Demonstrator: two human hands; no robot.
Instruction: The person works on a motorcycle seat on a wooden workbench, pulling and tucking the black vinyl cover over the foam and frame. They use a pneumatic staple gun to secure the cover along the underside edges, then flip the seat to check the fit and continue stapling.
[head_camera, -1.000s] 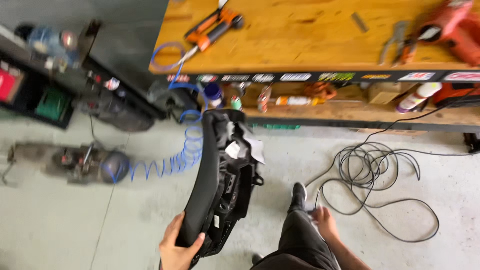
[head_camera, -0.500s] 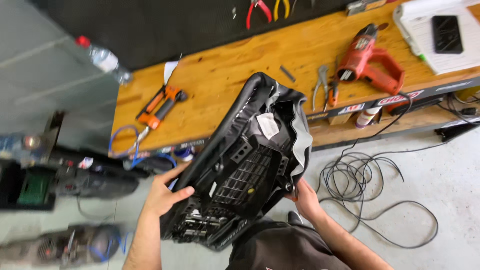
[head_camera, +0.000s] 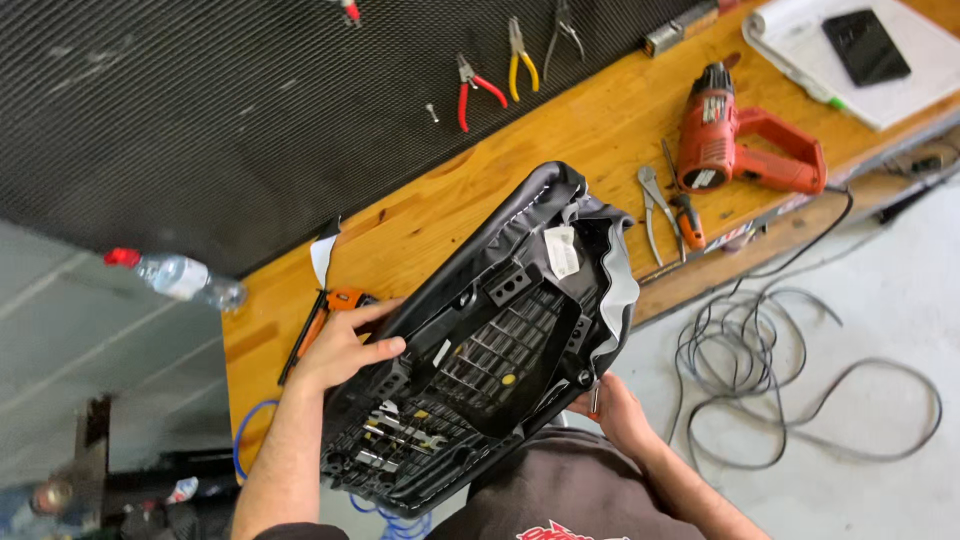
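Seat pan (head_camera: 480, 340) underside up | left hand (head_camera: 340, 350) grips edge | right hand (head_camera: 610, 405) clasps rim

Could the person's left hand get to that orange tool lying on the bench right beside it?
Probably yes. The left hand grips the edge of the black seat base, and the orange tool lies on the wooden bench just beside its fingers with nothing between; it would have to release the seat first.
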